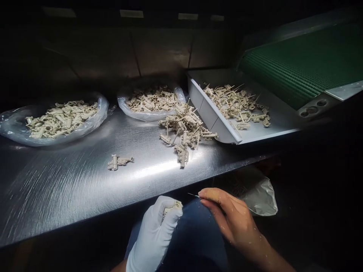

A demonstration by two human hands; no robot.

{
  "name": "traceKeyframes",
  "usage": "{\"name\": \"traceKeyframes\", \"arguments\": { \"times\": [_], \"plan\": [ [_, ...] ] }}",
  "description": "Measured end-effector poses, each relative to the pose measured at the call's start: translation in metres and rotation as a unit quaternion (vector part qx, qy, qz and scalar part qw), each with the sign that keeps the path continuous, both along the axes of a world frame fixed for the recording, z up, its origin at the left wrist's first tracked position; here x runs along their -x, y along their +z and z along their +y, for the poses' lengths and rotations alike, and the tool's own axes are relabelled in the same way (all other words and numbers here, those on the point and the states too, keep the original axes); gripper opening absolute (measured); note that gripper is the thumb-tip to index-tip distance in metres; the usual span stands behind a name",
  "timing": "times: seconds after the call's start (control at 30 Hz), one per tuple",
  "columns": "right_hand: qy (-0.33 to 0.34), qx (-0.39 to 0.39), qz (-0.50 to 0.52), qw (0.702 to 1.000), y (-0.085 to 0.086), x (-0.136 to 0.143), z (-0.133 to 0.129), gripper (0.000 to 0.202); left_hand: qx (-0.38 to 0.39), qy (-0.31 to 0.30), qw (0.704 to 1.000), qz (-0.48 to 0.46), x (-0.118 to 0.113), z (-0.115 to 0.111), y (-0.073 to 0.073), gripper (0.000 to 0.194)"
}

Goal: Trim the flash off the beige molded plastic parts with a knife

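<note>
In the head view, your gloved left hand [154,234] is curled tight around a beige plastic part [177,205]; thumb and fingers cover most of it, so only its top end and a sliver of its side show. Your bare right hand [236,221] pinches a thin pointed tool [193,195] between thumb and fingers; its handle is hidden in your grip, and you cannot tell its full shape. The tip points left toward the part, apart from it. Both hands are just off the near edge of the metal table [85,185], above your blue clothing [195,234], and both forearms are cut off at the bottom.

Darkness swallows the far wall, the right side and the floor. Under the table's edge at right, a crumpled plastic bag [262,196] is partly hidden behind your right hand; its contents are too dim to name. On the table, a small cluster [120,161] lies left of a loose heap [185,132], which hides part of the far bag [138,114]. Another filled bag [103,111] sits left. At far right, a white tray [215,113] holds more parts beneath a green belt [306,60].
</note>
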State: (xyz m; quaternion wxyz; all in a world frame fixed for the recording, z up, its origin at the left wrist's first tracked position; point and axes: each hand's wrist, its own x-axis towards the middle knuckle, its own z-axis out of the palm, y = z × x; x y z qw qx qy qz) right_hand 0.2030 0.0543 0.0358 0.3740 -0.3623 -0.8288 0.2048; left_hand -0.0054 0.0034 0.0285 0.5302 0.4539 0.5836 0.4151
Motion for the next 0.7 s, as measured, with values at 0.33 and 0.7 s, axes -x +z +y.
{"name": "traceKeyframes", "arguments": {
  "times": [0.33, 0.7],
  "plan": [
    [0.000, -0.206, -0.174, 0.963, 0.038, 0.003, 0.006, 0.031, 0.005, -0.021, 1.000, 0.022, -0.005, 0.003, 0.001, 0.040],
    [0.042, 0.048, 0.010, 0.998, 0.019, 0.020, 0.006, 0.025, 0.015, -0.036, 0.998, -0.050, 0.001, 0.000, -0.012, 0.049]
  ]
}}
